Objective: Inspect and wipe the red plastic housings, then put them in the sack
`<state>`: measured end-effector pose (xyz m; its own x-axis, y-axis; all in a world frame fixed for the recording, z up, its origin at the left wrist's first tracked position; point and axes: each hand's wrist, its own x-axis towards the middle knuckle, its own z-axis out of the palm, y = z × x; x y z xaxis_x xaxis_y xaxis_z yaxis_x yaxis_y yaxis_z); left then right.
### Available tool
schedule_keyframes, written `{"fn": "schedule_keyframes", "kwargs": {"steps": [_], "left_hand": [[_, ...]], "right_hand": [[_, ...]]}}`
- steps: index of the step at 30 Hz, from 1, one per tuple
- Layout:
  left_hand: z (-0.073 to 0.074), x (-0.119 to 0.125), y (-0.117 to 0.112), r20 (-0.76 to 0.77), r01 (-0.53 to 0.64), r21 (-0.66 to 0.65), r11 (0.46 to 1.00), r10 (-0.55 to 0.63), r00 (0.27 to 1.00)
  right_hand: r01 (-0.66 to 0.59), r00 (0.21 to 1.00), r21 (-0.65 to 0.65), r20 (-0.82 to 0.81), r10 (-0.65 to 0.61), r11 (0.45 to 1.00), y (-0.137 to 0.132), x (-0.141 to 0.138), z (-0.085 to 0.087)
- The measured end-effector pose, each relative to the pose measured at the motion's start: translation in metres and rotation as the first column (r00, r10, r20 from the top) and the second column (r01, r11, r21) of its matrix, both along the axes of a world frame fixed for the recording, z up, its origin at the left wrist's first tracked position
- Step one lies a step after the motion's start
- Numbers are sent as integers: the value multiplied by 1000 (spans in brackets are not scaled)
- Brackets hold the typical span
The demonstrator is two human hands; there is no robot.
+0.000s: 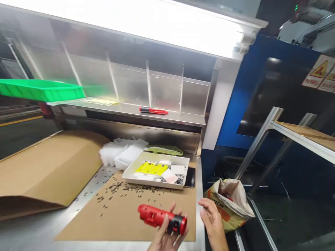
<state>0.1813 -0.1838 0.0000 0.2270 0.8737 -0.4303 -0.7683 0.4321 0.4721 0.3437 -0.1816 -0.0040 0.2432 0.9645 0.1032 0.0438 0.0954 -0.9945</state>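
Note:
My left hand [167, 235] is closed round the black-banded end of a red and black tubular plastic part [153, 215]. The part is held over the cardboard sheet [110, 223], its red end pointing left. To the right, by the table's edge, my right hand [214, 223] is empty, its fingers loosely bent and apart. Many small black pieces [115, 188] lie scattered on the cardboard behind the held part. A white tray [154, 182] farther back holds a yellow sheet [151, 168], white pads and small dark pieces.
Left stands a large cardboard box [49, 167]. Behind the tray are white foam sheets [123, 151] and a green flat piece [164, 150]; a phone [190, 177] lies beside it. A shelf holds a red and black item [153, 111] and green bin [44, 91]. An open sack [230, 205] is right.

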Motion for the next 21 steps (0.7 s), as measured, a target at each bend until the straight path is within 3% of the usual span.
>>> {"fn": "schedule_keyframes", "kwargs": {"steps": [2, 4, 7, 10, 15, 21], "left_hand": [[5, -34, 24, -85, -111, 87, 990, 119, 989], [7, -68, 46, -81, -152, 103, 983, 160, 984], [3, -112, 77, -8, -162, 66, 985, 163, 987], [-6, -148, 104, 40, -101, 39, 994, 99, 994], [-20, -188, 134, 73, -27, -7, 1000, 28, 997], [-36, -210, 153, 96, -62, -61, 996, 68, 993]], "right_hand": [[23, 994, 18, 109, -25, 1000, 15, -40, -2], [45, 986, 28, 157, -49, 999, 30, -88, -3], [7, 992, -9, 128, -6, 1000, 59, -156, -6], [-15, 998, -36, 63, 17, 999, 90, -204, -13], [63, 998, -71, -3, -64, 995, 123, -247, -30], [78, 996, -106, -39, -83, 991, 144, -277, -52]]}}
